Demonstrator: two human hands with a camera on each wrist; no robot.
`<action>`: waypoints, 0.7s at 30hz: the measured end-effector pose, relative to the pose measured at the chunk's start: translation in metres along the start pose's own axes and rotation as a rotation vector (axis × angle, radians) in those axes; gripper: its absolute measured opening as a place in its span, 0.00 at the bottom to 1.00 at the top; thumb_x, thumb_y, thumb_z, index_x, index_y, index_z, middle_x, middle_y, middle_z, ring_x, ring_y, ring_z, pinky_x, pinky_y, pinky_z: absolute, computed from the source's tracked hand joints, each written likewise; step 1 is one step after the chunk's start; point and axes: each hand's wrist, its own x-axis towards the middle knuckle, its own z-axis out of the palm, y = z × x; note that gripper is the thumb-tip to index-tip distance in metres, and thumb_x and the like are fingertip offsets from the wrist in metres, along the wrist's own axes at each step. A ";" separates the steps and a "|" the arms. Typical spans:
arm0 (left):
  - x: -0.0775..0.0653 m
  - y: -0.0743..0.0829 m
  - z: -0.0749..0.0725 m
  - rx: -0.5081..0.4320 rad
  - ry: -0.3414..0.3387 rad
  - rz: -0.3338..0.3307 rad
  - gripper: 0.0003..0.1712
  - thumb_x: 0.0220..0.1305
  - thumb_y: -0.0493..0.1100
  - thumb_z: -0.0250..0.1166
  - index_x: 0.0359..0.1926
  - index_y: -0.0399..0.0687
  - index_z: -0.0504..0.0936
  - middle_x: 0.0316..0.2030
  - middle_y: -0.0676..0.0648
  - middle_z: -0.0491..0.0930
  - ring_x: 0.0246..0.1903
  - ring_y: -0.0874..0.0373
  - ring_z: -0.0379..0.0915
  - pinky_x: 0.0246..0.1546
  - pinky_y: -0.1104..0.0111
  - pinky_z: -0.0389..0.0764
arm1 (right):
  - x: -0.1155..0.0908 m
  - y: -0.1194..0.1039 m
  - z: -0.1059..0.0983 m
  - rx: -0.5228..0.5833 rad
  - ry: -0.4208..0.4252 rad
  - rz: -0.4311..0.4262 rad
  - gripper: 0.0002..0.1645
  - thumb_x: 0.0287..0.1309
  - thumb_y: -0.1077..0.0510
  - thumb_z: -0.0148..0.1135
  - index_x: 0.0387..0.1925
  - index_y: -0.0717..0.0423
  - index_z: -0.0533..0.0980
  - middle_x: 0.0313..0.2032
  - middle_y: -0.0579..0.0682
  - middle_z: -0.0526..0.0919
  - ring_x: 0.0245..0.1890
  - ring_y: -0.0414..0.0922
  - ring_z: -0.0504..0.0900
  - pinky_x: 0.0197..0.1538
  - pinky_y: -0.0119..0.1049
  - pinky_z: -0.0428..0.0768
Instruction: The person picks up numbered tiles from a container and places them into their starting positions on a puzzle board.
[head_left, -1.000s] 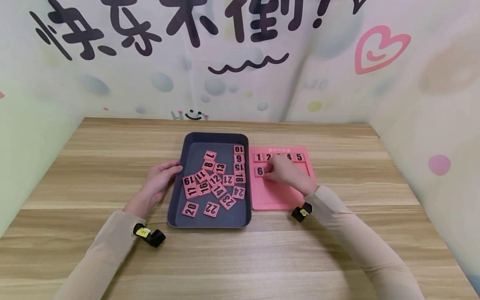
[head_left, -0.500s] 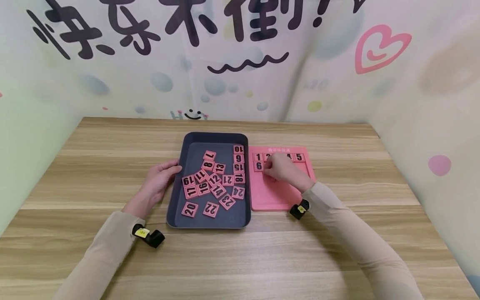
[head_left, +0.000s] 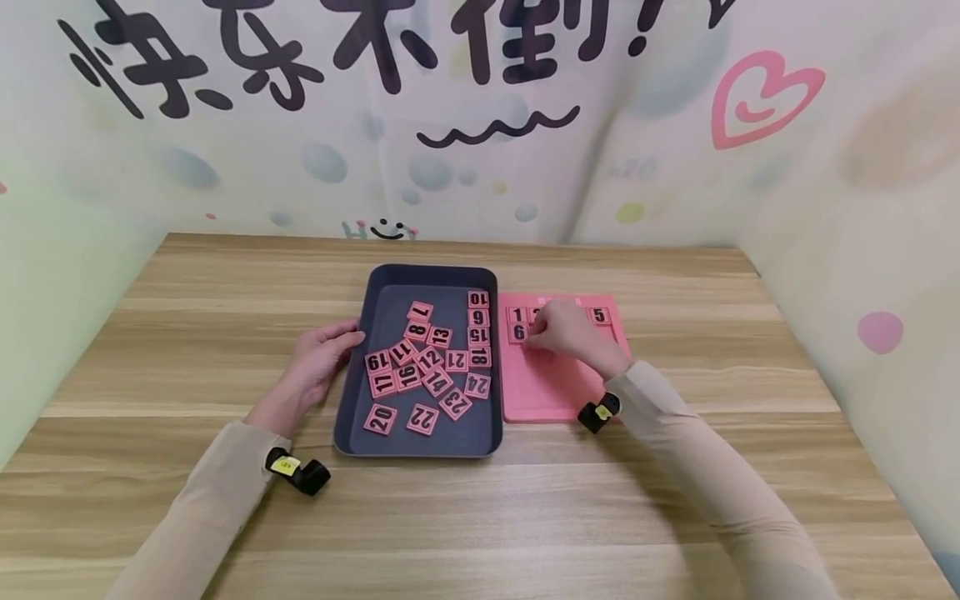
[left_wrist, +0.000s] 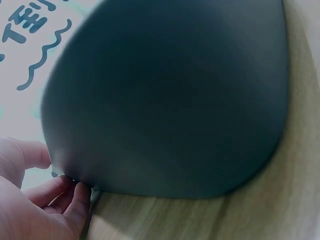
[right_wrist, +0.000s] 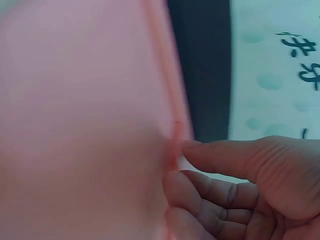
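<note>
My left hand (head_left: 318, 362) grips the left wall of a dark grey tray (head_left: 420, 446), thumb at the rim and fingers against the outside; the left wrist view shows the tray's (left_wrist: 165, 110) outer side. Several pink number tiles lie loose in the tray, among them a 20 tile (head_left: 381, 419). My right hand (head_left: 566, 333) is over the pink board (head_left: 540, 400), thumb and curled fingers pinching the edge of the 6 tile (head_left: 517, 332). That tile sits flat, directly under the 1 tile (head_left: 517, 315). Part of the top row is hidden behind this hand.
Tray and board stand side by side on a wood-grain table (head_left: 480, 533). A printed wall covering (head_left: 480, 183) rises behind the table's back edge. At the row's right end the 5 tile (head_left: 599, 316) shows.
The 6 tile has slid up the board until it meets the 1 tile, with my right hand following slightly. My left hand and the tray have stayed put.
</note>
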 end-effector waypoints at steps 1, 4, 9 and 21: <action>0.000 0.000 0.000 0.000 -0.001 0.000 0.29 0.65 0.36 0.56 0.65 0.32 0.62 0.66 0.37 0.60 0.44 0.68 0.70 0.50 0.77 0.70 | 0.001 -0.003 -0.003 0.007 0.000 0.009 0.09 0.54 0.61 0.66 0.23 0.62 0.82 0.18 0.51 0.80 0.18 0.42 0.76 0.23 0.30 0.73; 0.000 0.000 0.001 0.000 -0.004 0.002 0.29 0.66 0.36 0.55 0.66 0.32 0.61 0.66 0.36 0.60 0.45 0.68 0.70 0.52 0.76 0.70 | 0.004 -0.018 -0.011 0.017 0.026 0.014 0.09 0.54 0.60 0.66 0.24 0.61 0.82 0.20 0.53 0.81 0.21 0.46 0.78 0.24 0.31 0.74; 0.000 -0.001 0.000 -0.002 -0.006 0.000 0.29 0.66 0.36 0.55 0.66 0.31 0.61 0.66 0.35 0.59 0.46 0.68 0.69 0.58 0.71 0.66 | 0.016 -0.045 -0.013 0.002 0.076 -0.060 0.09 0.54 0.55 0.67 0.30 0.58 0.81 0.26 0.51 0.82 0.24 0.44 0.78 0.27 0.33 0.75; -0.001 -0.001 0.001 -0.007 0.003 0.001 0.29 0.65 0.35 0.56 0.65 0.31 0.62 0.65 0.36 0.61 0.41 0.71 0.70 0.55 0.73 0.68 | 0.051 -0.093 0.008 0.246 0.011 -0.107 0.16 0.55 0.55 0.67 0.43 0.60 0.79 0.37 0.50 0.82 0.36 0.44 0.78 0.40 0.35 0.77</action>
